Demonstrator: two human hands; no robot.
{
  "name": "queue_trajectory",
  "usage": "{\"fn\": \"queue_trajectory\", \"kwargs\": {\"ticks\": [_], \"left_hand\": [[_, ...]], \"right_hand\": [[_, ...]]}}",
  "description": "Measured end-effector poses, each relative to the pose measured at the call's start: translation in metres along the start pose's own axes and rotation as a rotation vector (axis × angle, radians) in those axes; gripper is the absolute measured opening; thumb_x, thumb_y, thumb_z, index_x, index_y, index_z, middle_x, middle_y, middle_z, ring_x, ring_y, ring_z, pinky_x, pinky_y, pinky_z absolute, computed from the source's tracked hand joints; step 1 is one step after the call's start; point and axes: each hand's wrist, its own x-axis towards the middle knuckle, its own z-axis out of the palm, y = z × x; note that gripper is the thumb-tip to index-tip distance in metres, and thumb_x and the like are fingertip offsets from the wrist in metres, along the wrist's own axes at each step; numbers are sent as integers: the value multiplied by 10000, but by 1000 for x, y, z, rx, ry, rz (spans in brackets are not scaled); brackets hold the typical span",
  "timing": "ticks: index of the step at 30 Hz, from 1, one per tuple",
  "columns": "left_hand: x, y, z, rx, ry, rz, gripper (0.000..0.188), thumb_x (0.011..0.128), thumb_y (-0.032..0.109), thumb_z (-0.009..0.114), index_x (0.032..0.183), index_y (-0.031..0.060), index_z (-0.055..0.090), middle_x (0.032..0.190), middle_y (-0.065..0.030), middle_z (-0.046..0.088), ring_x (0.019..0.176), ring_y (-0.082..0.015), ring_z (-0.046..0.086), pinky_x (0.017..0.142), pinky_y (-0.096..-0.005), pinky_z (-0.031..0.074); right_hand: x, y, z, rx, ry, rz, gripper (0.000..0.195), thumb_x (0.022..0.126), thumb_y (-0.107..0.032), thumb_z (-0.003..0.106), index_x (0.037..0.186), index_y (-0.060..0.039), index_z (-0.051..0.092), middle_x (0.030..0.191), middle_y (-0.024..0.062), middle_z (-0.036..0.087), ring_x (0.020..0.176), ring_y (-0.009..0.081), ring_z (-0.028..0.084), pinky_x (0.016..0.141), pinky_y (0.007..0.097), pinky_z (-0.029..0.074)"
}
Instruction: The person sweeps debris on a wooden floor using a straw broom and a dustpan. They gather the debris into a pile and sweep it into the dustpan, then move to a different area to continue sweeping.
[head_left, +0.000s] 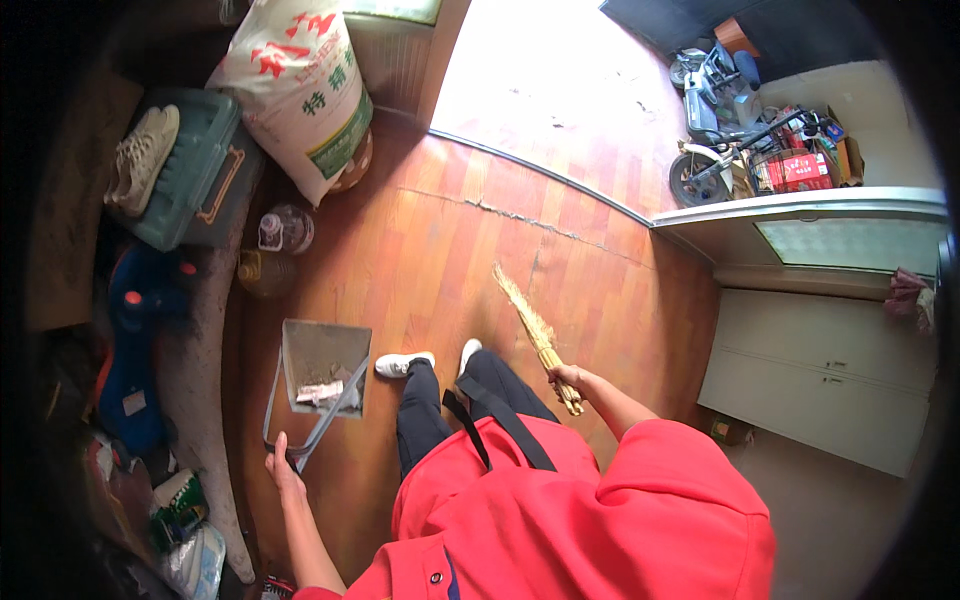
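Note:
My left hand (283, 466) grips the handle of a metal dustpan (319, 356) at the lower left. Crumpled paper and other litter (322, 391) lie in the pan, near its back edge. My right hand (568, 380) is closed around the bound stalks of a short straw hand broom (531, 319). The broom's bristles point away from me over the wood-patterned floor (442, 262). My feet in white shoes (403, 365) stand between the pan and the broom.
On the left are a large printed sack (300, 90), plastic bottles (286, 229), a lidded storage box (184, 172) with shoes on it, and a dark blue object (135, 367). A threshold strip (536, 176) crosses ahead. Beyond it stands a scooter (701, 176); a white cabinet (817, 360) is at right.

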Motion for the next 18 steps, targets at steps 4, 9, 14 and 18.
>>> {"fn": "queue_trajectory", "kwargs": {"ticks": [4, 9, 14, 18], "left_hand": [[-40, 12, -12, -7, 69, 65, 210, 730, 248, 705, 756, 100, 558, 738, 25, 526, 651, -93, 479, 581, -260, 387], [-81, 25, 2, 15, 122, 94, 251, 712, 295, 705, 781, 90, 577, 745, 12, 549, 644, -107, 494, 557, -264, 379], [-102, 42, 55, -13, 66, 123, 254, 683, 303, 726, 746, 94, 595, 681, 2, 576, 559, -117, 505, 487, -254, 381], [-92, 52, 120, 51, 19, 140, 260, 671, 309, 739, 764, 108, 603, 694, 7, 582, 592, -118, 521, 492, -256, 389]], "right_hand": [[6, -5, -2, 112, -228, -2, 139, 714, -228, 542, 679, -109, 480, 541, 56, 505, 421, 202, 501, 436, 364, 478], [-7, 2, -26, 194, -324, -164, 115, 727, -209, 532, 743, -109, 479, 563, 33, 497, 446, 164, 506, 447, 329, 492], [-26, 42, -66, 235, -324, -325, 158, 704, -201, 597, 702, -57, 532, 581, 60, 516, 461, 175, 522, 450, 339, 500], [-29, 66, -102, 171, -198, -378, 195, 662, -213, 653, 663, -28, 589, 603, 81, 566, 501, 187, 556, 470, 330, 493]]}}
